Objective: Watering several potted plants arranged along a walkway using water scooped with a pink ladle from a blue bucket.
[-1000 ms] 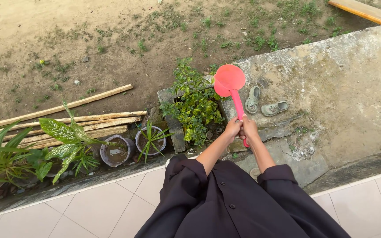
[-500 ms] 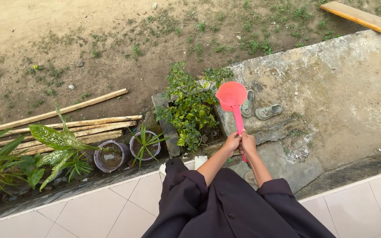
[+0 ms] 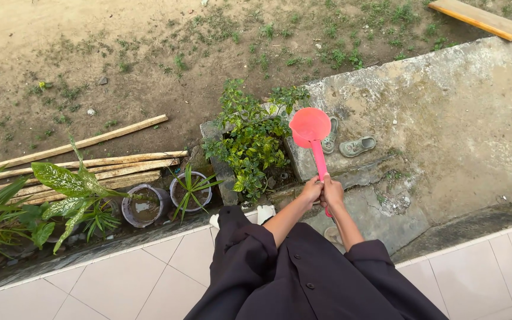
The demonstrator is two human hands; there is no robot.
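We hold the pink dipper (image 3: 310, 128) by its long handle, left hand (image 3: 312, 191) and right hand (image 3: 333, 192) both wrapped tight, its cup tipped over the leafy plant (image 3: 249, 142), so we seem mid-watering and should keep it steady.

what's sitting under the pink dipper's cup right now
Below the pink dipper, held by the left hand and right hand, lie the concrete slab and bushy green plant. Whatever the cup covers stays hidden.
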